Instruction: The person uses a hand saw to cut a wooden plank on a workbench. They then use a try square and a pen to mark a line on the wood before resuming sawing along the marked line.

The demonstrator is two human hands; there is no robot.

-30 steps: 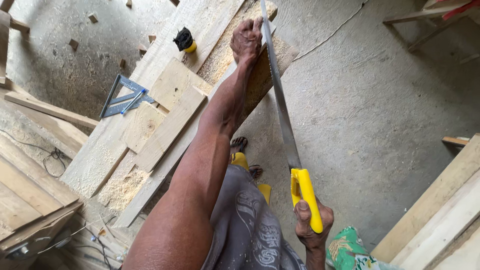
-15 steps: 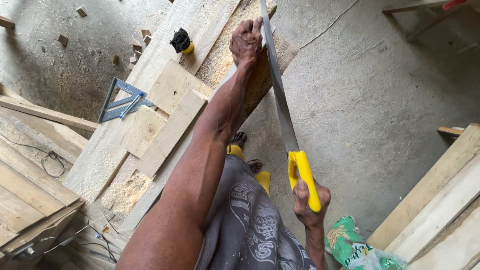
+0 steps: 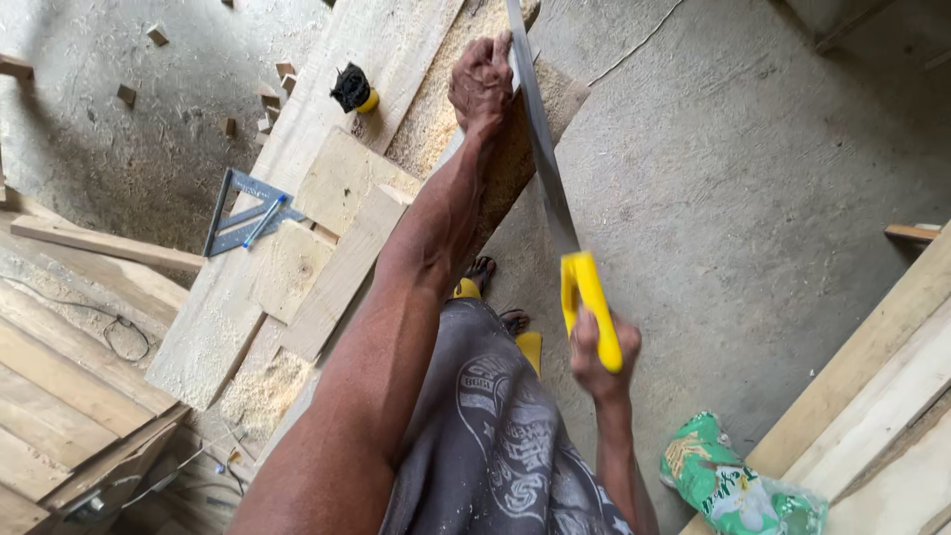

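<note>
Yellow plastic showed where the right hand had its fingers wrapped tight round the handle of a handsaw, its blade running up toward twelve o'clock into the edge of a sawdust-covered board. The left hand pressed flat on that board, fingers curled over it beside the blade. A blue metal square lay at nine o'clock, a green bag at five.
</note>
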